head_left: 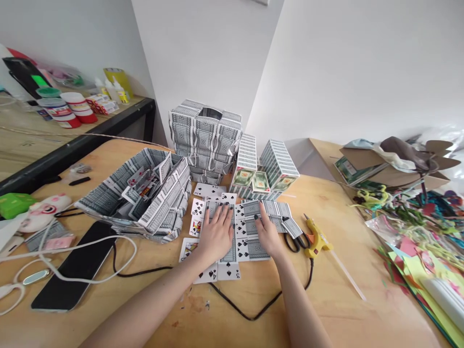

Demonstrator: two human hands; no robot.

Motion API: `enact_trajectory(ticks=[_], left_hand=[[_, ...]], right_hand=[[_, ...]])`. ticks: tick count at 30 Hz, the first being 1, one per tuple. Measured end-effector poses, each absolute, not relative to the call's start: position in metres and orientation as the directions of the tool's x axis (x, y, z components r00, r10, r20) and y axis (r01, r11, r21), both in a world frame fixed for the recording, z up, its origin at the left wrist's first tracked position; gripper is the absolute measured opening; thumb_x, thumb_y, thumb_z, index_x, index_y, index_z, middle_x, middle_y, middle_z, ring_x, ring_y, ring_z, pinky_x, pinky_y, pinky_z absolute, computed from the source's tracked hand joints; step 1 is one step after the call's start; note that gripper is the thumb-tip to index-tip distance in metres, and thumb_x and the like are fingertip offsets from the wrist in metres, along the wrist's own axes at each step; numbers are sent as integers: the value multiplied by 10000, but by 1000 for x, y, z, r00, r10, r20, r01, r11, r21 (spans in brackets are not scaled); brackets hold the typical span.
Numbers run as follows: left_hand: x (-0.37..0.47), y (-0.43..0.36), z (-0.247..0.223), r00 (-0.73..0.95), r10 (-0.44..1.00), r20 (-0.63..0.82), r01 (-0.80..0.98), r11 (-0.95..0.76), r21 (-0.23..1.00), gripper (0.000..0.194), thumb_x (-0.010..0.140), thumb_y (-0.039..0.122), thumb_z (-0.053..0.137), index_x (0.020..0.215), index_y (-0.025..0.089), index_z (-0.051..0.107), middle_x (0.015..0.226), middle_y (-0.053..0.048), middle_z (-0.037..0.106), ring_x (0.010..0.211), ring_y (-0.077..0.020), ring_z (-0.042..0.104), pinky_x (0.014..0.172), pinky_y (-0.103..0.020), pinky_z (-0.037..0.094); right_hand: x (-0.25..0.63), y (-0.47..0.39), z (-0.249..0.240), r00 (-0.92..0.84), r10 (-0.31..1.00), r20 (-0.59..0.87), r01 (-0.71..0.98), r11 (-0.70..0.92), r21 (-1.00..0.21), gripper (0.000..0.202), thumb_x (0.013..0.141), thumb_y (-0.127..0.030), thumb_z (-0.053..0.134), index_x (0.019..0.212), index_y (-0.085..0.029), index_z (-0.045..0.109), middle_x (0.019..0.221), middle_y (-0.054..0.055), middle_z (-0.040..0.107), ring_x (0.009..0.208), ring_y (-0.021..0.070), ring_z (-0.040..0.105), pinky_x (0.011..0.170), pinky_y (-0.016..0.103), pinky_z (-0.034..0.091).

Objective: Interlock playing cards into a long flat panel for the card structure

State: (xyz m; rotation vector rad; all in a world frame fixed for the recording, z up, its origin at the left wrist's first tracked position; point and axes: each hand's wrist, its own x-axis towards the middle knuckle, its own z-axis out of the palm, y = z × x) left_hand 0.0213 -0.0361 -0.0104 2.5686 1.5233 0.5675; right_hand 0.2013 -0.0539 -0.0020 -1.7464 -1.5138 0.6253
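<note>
Playing cards (228,271) lie on the table in a joined flat layout, some showing spade faces and others grey patterned backs. My left hand (216,231) rests flat on the middle cards with its fingers spread. On the right part of the layout, my right hand (267,233) touches the face-down cards (255,249), fingers partly hidden, index and thumb extended. Just right of that hand are black-handled scissors (297,242), their blades covered by cards. Beside them lies a yellow glue gun (317,239) with a clear glue stick in its back.
Behind the layout stand a box built of cards (206,133) and stacked card packs (275,166). An open card-built basket (145,198) holding loose cards is at left. A phone (74,270), white cable (123,273) and black cord (250,318) lie nearby. Craft scraps (416,261) fill the right.
</note>
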Motion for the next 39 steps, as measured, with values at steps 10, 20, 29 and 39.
enact_trajectory(ticks=[10, 20, 29, 39], left_hand=[[20, -35, -15, 459, 854, 246, 817, -514, 261, 520, 870, 293, 286, 1372, 159, 295, 1442, -59, 273, 1341, -237, 189, 1097, -507, 41], [20, -34, -13, 470, 856, 214, 812, -515, 273, 524, 885, 297, 256, 1391, 159, 254, 1439, -65, 277, 1350, -244, 152, 1094, -515, 73], [19, -34, -11, 477, 851, 219, 810, -522, 267, 496, 874, 266, 285, 1355, 155, 330, 1432, -45, 302, 1343, -249, 174, 1100, -493, 83], [19, -32, -10, 498, 846, 191, 805, -533, 260, 487, 850, 236, 316, 1317, 119, 387, 1400, -87, 360, 1317, -275, 239, 1084, -463, 136]], right_hand=[[197, -54, -11, 148, 988, 43, 619, -58, -783, 611, 845, -330, 349, 1413, -163, 197, 1192, 90, 566, 1067, 214, 535, 880, 357, 417], [193, -54, -9, 150, 987, 52, 633, -56, -772, 595, 850, -341, 351, 1405, -165, 230, 1007, 92, 643, 872, 214, 601, 758, 332, 460], [173, -51, -7, 112, 992, -51, 657, -112, -746, 622, 868, -287, 286, 1424, -90, 89, 723, 61, 658, 613, 185, 598, 624, 282, 447], [143, -43, 24, 34, 990, -137, 942, -77, -326, 679, 840, -180, 330, 1415, -47, -4, 651, 111, 651, 547, 229, 608, 525, 293, 410]])
